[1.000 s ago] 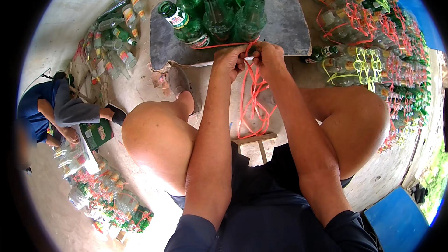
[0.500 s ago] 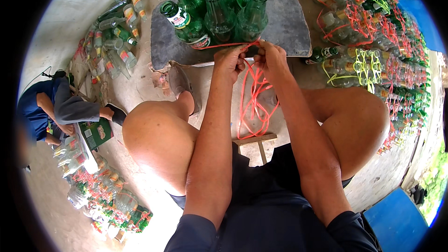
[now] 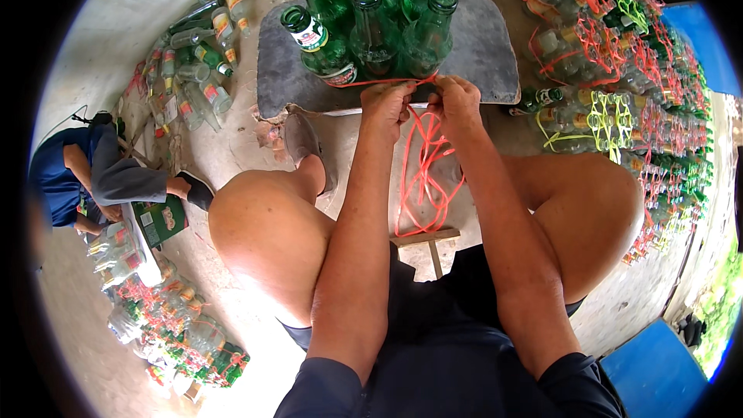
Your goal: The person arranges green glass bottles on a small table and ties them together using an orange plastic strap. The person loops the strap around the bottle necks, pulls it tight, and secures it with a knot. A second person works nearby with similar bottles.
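Note:
Several green glass bottles stand upright in a close group on a dark grey board. A red plastic strap runs along the near side of the group, low on the bottles. At its near edge my left hand and my right hand are side by side, both closed, pinching the strap between fingers and thumbs. The strap's loose length hangs in tangled loops below my hands, between my knees. How the strap lies on the far side of the bottles is hidden.
Bundles of strapped bottles are stacked at the right. Loose bottles lie along the left wall. At the left, another person sits beside more bottles and a green carton. A wooden piece is below the loops.
The bottles and board sit slightly lower and farther right in view. My hands have shifted slightly rightward with them, still pinching the strap.

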The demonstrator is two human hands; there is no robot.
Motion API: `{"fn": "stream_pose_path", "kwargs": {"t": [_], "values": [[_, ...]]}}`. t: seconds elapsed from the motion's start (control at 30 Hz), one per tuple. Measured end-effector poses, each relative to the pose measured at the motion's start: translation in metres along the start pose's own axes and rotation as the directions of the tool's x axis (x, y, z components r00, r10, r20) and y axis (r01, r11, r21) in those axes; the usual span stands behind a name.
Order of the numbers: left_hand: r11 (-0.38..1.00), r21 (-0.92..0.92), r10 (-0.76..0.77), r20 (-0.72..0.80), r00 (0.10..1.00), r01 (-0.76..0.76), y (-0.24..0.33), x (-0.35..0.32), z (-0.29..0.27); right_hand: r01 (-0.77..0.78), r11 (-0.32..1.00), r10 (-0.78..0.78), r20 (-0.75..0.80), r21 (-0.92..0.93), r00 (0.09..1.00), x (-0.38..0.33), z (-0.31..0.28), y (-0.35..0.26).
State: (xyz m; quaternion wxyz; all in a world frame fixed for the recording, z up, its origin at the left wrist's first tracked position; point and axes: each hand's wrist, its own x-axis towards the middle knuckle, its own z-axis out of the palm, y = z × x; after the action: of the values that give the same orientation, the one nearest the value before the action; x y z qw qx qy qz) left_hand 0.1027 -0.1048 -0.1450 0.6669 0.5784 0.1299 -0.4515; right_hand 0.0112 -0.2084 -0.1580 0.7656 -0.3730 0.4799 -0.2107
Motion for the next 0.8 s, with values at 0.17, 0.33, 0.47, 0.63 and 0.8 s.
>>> {"fn": "stream_pose_path", "kwargs": {"t": [0.17,0.33,0.47,0.63,0.8], "values": [[0.994,0.096,0.046,-0.017,0.999,-0.044,-0.002,-0.004,-0.003,0.018,0.999,-0.017,0.020,-0.030,1.000,-0.004,-0.001,0.000],[0.958,0.248,0.165,-0.052,0.985,-0.147,0.004,-0.026,-0.003,-0.047,0.998,0.047,-0.010,-0.048,0.999,-0.016,-0.008,-0.004],[0.912,0.344,0.264,-0.074,0.962,-0.224,-0.002,-0.040,-0.014,-0.074,0.997,0.072,-0.064,-0.025,0.995,-0.037,-0.006,-0.019],[0.878,0.427,0.242,-0.011,0.970,-0.214,-0.003,-0.056,-0.023,0.032,0.970,-0.022,-0.043,0.242,0.999,-0.080,-0.002,-0.067],[0.759,0.594,0.312,0.031,0.950,-0.268,-0.002,-0.074,-0.015,0.114,0.978,-0.150,0.210,0.174,0.966,-0.151,0.000,-0.145]]}}
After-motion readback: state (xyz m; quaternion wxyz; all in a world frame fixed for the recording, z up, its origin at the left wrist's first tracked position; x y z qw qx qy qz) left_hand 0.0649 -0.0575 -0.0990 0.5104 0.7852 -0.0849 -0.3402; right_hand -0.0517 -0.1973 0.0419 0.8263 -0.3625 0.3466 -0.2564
